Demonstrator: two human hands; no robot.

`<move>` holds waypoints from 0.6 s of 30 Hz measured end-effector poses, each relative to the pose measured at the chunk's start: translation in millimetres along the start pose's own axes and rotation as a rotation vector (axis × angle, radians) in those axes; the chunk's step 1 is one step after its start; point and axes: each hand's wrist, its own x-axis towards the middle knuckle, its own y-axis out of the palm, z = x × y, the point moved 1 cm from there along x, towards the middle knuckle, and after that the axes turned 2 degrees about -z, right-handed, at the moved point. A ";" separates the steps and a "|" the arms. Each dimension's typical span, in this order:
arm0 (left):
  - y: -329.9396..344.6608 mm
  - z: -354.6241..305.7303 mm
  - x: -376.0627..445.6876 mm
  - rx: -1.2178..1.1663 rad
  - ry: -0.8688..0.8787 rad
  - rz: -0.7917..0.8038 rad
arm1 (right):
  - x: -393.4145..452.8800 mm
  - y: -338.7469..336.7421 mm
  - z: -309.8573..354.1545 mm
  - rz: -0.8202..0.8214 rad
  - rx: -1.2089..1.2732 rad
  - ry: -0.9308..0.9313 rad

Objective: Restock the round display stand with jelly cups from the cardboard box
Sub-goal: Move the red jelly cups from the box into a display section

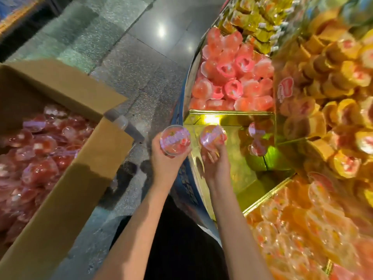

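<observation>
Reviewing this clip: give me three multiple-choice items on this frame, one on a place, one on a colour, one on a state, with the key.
1. Where is the cardboard box?
A. to the person's left
B. on top of the display stand
C. behind the yellow cups

2. What colour are the jellies in the box?
A. green
B. red
C. blue

3. What is the left hand doing?
A. hanging free
B. resting flat on the box
C. holding a jelly cup

Key: A, the box fills the left side; B, red cups fill it; C, fingers wrap a cup, as the right hand wraps another cup.
</observation>
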 end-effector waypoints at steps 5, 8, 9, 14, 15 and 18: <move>68.8 16.9 -1.4 0.219 0.033 0.348 | 37.9 -60.0 30.8 -0.166 0.225 0.078; 103.1 34.2 2.9 0.405 0.099 0.515 | 55.7 -90.2 34.7 -0.250 0.413 0.108; 114.2 38.4 4.4 0.462 0.097 0.550 | 61.0 -100.7 35.5 -0.290 0.464 0.114; 145.6 55.1 8.7 0.662 0.067 0.719 | 90.1 -138.3 40.6 -0.479 0.662 0.175; 146.4 55.3 6.7 0.704 0.062 0.740 | 97.6 -148.0 38.6 -0.523 0.714 0.194; 146.0 50.0 2.4 0.848 0.087 0.761 | 113.7 -157.4 41.1 -0.520 0.806 0.161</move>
